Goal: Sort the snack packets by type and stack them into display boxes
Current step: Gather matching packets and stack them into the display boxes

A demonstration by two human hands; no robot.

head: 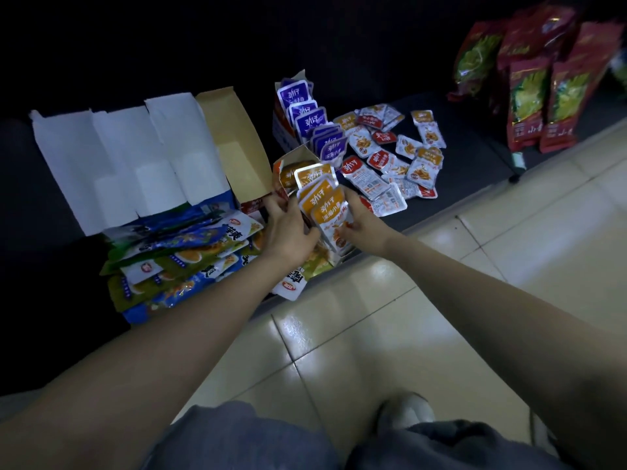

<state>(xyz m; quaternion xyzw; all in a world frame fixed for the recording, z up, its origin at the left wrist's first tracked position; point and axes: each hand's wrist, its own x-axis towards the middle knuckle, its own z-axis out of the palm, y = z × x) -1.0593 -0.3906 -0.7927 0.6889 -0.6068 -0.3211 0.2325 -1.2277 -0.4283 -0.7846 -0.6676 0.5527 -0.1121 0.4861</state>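
A row of orange snack packets stands in an orange display box at the middle of the dark shelf. My left hand grips the row from its left side. My right hand holds its right side, fingers curled round the front packet. Behind it, purple packets stand stacked in a white and blue display box. Loose red and orange packets lie scattered to the right.
Opened white and brown box flaps rise at the left, with blue and green snack bags piled below them. Large red bags stand at the back right. The shelf edge meets a cream tiled floor.
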